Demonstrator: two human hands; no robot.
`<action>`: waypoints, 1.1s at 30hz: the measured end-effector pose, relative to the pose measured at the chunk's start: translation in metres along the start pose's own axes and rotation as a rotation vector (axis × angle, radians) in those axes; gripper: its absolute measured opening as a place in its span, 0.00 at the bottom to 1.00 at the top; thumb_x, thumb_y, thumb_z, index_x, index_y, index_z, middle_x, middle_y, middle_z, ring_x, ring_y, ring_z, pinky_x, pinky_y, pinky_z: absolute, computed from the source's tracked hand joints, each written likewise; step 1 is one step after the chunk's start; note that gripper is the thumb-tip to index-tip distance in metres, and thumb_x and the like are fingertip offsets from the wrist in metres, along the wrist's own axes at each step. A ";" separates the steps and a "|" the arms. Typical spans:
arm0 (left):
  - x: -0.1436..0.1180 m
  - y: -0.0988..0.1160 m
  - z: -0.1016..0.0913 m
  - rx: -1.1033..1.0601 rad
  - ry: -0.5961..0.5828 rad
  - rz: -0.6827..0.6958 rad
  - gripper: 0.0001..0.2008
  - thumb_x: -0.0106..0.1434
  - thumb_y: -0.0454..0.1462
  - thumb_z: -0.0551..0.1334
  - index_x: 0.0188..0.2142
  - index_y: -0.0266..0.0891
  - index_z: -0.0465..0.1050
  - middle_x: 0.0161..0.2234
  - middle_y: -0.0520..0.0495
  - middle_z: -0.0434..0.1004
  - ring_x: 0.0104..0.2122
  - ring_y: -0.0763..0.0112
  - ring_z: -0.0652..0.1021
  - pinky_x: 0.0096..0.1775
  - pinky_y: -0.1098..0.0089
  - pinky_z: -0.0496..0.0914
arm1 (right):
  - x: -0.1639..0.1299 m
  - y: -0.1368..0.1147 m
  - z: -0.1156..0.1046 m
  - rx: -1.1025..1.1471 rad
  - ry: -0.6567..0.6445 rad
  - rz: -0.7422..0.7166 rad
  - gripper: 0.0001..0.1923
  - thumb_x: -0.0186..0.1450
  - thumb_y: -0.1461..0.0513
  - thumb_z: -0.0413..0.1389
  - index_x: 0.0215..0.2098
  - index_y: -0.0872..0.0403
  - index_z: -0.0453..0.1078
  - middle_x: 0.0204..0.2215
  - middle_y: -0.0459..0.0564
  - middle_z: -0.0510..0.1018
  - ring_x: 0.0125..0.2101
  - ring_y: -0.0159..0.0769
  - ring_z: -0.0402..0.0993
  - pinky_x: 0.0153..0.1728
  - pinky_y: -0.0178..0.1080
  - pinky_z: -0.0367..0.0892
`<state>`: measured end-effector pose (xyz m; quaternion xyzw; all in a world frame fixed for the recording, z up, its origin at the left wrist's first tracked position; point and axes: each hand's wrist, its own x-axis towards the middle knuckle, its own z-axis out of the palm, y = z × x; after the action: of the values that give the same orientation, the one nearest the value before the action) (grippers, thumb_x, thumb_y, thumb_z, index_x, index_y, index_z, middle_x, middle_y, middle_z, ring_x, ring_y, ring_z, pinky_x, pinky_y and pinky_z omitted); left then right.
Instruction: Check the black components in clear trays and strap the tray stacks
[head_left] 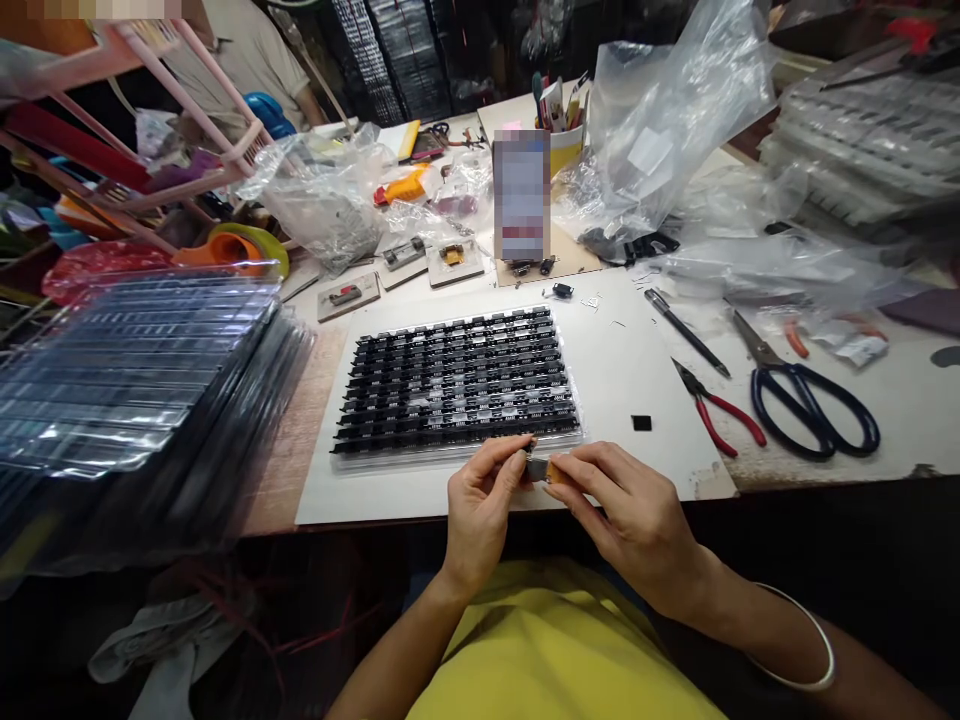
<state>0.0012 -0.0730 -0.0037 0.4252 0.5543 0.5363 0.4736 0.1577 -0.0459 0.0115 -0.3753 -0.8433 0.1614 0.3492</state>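
Note:
Near the table's front edge, my left hand [480,510] pinches a small black part [531,445] between thumb and fingertips. My right hand [634,510] is closed on a flat grey piece with a yellow end [555,472], whose grey end meets the black part at my left fingertips. Its exact kind is too small to tell. Just beyond my hands lies a clear plastic tray [457,459] filled with rows of small black connector-like parts [454,380]. A small black square [641,423] rests on the white sheet to the right of the tray.
At right lie red-handled pliers [724,425], dark blue scissors [814,410] and a pen [686,330]. Stacked clear trays [142,370] stand at left. Behind are a phone [522,195], small blocks [454,262], plastic bags [660,130] and a person [247,60].

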 end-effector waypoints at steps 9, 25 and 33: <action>0.001 0.001 -0.002 -0.033 -0.026 -0.018 0.11 0.63 0.38 0.60 0.42 0.40 0.77 0.40 0.45 0.74 0.32 0.74 0.73 0.34 0.73 0.71 | 0.001 0.001 0.000 -0.074 0.006 -0.055 0.09 0.64 0.68 0.53 0.42 0.59 0.70 0.32 0.54 0.75 0.33 0.36 0.70 0.34 0.39 0.68; 0.004 0.009 -0.005 0.123 -0.156 0.066 0.11 0.65 0.36 0.56 0.41 0.40 0.77 0.41 0.43 0.76 0.41 0.65 0.74 0.41 0.67 0.69 | 0.003 0.013 -0.013 0.020 -0.167 -0.081 0.09 0.66 0.66 0.51 0.44 0.58 0.69 0.33 0.52 0.74 0.33 0.35 0.70 0.34 0.38 0.68; 0.006 0.009 -0.007 0.104 -0.186 0.024 0.12 0.65 0.37 0.56 0.42 0.40 0.77 0.42 0.43 0.76 0.43 0.64 0.74 0.41 0.68 0.69 | 0.001 0.014 -0.012 -0.012 -0.119 -0.096 0.10 0.66 0.67 0.51 0.45 0.58 0.69 0.33 0.53 0.75 0.33 0.35 0.72 0.34 0.38 0.68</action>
<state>-0.0076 -0.0676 0.0042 0.5040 0.5300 0.4706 0.4937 0.1731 -0.0358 0.0132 -0.3263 -0.8806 0.1615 0.3033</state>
